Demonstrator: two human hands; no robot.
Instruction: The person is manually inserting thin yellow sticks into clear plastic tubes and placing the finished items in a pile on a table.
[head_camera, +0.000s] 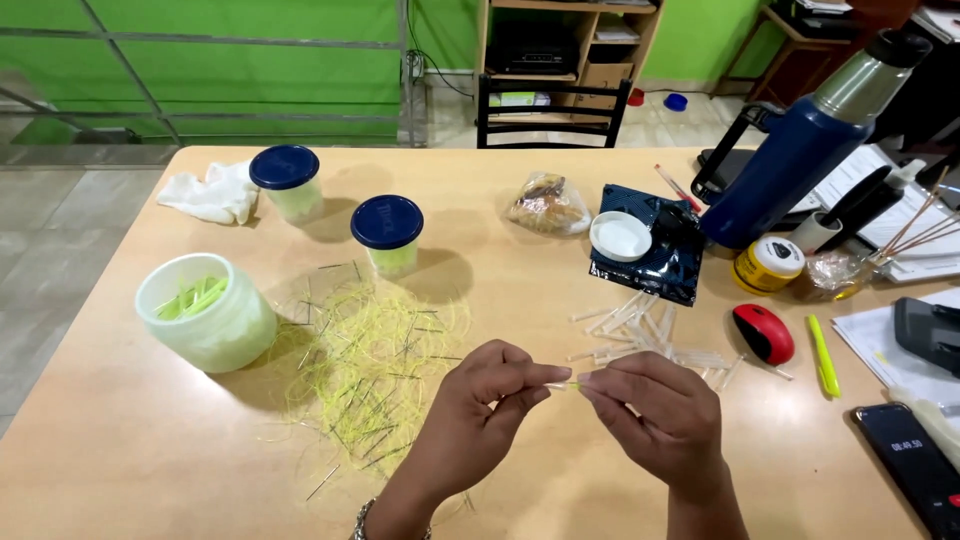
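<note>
My left hand (480, 410) and my right hand (655, 410) meet at their fingertips low in the middle of the view, pinching a thin yellow-green strand (566, 385) and a small clear tube between them. I cannot tell which hand holds which piece. A loose heap of yellow strands and dark wires (370, 365) lies on the wooden table (150, 450) just left of my left hand. A scatter of short clear tubes (645, 335) lies beyond my right hand.
An open white tub (205, 312) of green strands stands at the left. Two blue-lidded jars (286, 182) (387, 233) stand behind the heap. A blue flask (800, 160), yellow tin (767, 265), red mouse (764, 333), yellow pen (823, 356), phone (915, 462) and papers crowd the right.
</note>
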